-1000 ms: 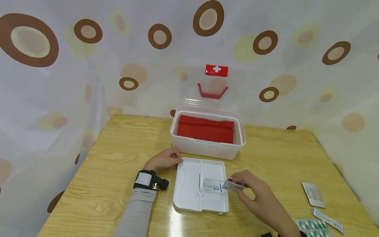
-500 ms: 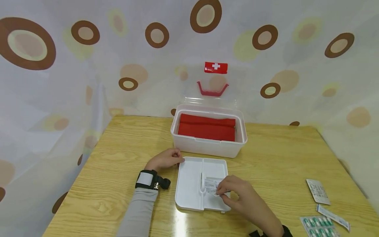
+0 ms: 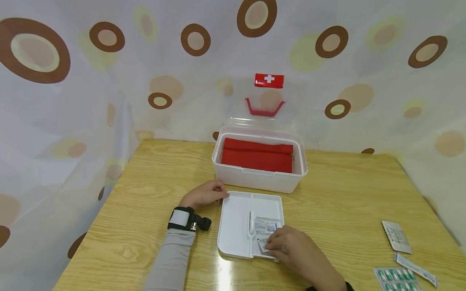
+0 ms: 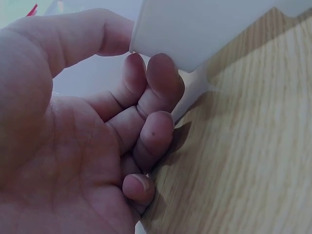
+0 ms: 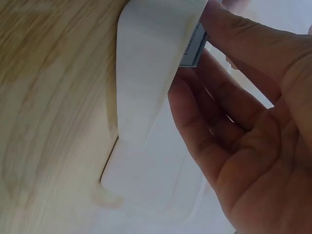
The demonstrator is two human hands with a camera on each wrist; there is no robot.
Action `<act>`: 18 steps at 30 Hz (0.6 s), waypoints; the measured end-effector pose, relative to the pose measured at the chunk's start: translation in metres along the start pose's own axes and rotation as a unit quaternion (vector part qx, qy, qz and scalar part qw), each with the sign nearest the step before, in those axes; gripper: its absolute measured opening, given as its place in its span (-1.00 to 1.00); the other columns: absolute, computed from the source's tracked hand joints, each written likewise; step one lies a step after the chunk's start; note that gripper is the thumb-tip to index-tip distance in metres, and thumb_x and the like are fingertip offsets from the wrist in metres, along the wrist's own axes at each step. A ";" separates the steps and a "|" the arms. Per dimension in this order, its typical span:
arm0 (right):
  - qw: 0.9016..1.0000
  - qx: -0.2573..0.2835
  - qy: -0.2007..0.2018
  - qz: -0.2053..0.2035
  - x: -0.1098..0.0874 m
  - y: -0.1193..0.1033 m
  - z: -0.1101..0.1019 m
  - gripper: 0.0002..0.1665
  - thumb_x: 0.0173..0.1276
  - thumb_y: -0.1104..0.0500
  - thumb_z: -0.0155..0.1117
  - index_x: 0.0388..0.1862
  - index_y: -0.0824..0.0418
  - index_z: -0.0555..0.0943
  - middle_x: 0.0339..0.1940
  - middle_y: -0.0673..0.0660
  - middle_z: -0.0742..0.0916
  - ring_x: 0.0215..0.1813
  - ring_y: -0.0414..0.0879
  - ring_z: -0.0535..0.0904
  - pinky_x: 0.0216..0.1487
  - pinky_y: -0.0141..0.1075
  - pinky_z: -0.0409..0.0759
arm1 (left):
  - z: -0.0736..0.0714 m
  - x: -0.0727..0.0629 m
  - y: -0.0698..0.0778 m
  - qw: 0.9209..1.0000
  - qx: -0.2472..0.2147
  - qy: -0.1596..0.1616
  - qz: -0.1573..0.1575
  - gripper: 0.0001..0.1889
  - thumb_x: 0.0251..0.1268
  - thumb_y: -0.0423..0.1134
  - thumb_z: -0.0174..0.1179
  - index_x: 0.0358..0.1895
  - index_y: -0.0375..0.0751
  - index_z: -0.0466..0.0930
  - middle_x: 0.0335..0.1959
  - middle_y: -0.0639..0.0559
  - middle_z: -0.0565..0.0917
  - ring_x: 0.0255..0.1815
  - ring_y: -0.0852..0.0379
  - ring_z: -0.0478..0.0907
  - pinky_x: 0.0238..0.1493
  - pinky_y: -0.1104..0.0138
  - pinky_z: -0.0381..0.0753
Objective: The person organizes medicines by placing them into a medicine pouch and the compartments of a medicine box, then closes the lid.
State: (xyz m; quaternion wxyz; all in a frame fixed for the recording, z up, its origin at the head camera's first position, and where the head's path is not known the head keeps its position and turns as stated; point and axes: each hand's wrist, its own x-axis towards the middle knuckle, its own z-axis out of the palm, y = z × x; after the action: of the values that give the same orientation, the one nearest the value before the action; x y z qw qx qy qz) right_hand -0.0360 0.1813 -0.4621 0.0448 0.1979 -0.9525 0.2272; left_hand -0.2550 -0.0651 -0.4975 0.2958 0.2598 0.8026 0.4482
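A white divided tray lies on the wooden table in the head view. At its far left corner my left hand pinches the rim between thumb and curled fingers; the left wrist view shows the tray's wall between them. My right hand is over the tray's right compartment and pinches a small printed sachet low inside it. Part of that sachet shows beyond the tray's edge in the right wrist view; the fingers hide the rest. Behind it in the same compartment lies a clear printed packet.
A white first-aid box stands behind the tray, its clear lid raised, with a red pouch inside. On the right lie a silver blister pack, a narrow white-blue packet and green-white capsules in a blister.
My right hand has carried the sachet from above the tray's right edge down into the right compartment, towards its near end. The left hand stays at the tray's corner.
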 end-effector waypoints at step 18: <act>1.000 -0.004 -0.011 0.018 -0.005 -0.020 0.001 -0.88 0.37 0.09 0.40 -0.39 -0.03 0.79 -0.29 -0.26 0.62 -0.17 -0.32 0.52 -0.10 -0.35 0.61 | -0.009 -0.011 -0.003 1.000 0.005 -0.010 -0.014 -0.81 0.45 -0.18 0.19 -0.31 -0.22 0.56 -0.42 -0.02 0.58 -0.35 0.08 0.43 -0.27 0.31 0.35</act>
State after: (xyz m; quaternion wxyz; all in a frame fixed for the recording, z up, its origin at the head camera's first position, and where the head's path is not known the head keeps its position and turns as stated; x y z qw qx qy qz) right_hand -0.0231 0.1667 -0.4554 0.0314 0.1830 -0.9573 0.2217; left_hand -0.2545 -0.0796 -0.4937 0.3088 0.2548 0.8053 0.4373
